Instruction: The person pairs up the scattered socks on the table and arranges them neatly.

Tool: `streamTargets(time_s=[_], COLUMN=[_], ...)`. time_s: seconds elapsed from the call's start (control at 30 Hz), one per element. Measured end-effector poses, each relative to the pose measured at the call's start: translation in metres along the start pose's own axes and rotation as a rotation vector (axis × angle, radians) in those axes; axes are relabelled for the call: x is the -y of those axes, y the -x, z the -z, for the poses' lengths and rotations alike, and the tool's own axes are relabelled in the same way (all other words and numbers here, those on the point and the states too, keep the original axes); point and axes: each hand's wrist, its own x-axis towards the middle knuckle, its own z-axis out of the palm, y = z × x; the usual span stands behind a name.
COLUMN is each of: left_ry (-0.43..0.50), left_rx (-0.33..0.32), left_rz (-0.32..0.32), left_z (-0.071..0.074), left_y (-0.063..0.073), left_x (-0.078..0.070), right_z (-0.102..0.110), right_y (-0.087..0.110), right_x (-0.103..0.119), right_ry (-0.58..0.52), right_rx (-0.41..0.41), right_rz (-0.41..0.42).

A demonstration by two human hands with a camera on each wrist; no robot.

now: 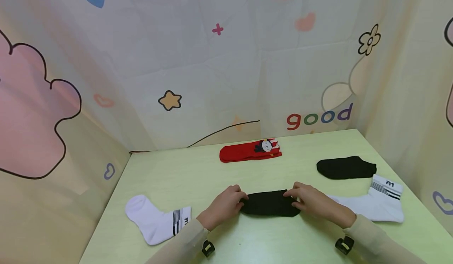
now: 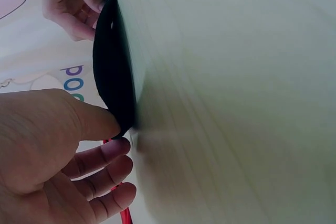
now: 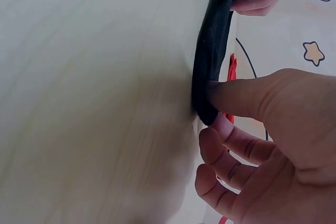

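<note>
A black sock (image 1: 270, 204) lies across the middle of the table between both hands. My left hand (image 1: 225, 204) pinches its left end between thumb and fingers, and my right hand (image 1: 316, 202) pinches the right end. In the left wrist view the black sock (image 2: 111, 66) appears edge-on, with the left thumb pressed to its near end. From the right wrist view, the right thumb lies on the black sock (image 3: 210, 45) and the other fingers curl beneath its end. Part of a white sock (image 1: 383, 203) is hidden behind the right hand.
Another white sock (image 1: 152, 220) with black stripes lies at the left, partly covered by the left sleeve. A red sock (image 1: 240, 152) with a cartoon figure is at the back. A second black sock (image 1: 345, 168) lies at the right. Printed curtains (image 1: 226, 67) border the table (image 1: 198, 169).
</note>
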Motion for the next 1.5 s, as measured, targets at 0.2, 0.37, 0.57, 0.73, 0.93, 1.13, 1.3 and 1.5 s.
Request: streamTargets(time_s=[0.2,0.37,0.57,0.73,0.93,1.13,1.3,1.5], left_ry=[-0.003,-0.005,-0.007,-0.005,0.0,0.007,0.027,0.034], left_rx=[0.011,0.009,0.013,0.023,0.039,0.032,0.02,-0.01], left_rz=[-0.001,-0.007,-0.013,-0.015,-0.014,-0.035,-0.05,-0.03], left_z=[0.001,0.001,0.0,-0.001,-0.001,-0.001,0.001,0.012], left_y=[-0.001,-0.001,-0.003,-0.004,-0.006,-0.007,-0.006,-0.009], left_x=[-0.002,-0.002,-0.003,-0.003,-0.005,-0.005,-0.003,-0.004], right_z=[0.002,0.002,0.002,0.003,0.002,0.003,0.013,0.034], right_y=[0.002,0.004,0.006,0.008,0.01,0.012,0.011,0.007], right_x=[0.0,0.0,0.0,0.0,-0.001,-0.001,0.001,0.001], right_ry=[0.006,0.005,0.005,0.009,0.017,-0.003,-0.018,0.0], right_rx=[-0.003,-0.004,-0.007,-0.006,-0.01,0.008,0.02,-0.002], right_rz=[0.005,-0.004,-0.014,-0.02,-0.019,-0.033,-0.055,-0.028])
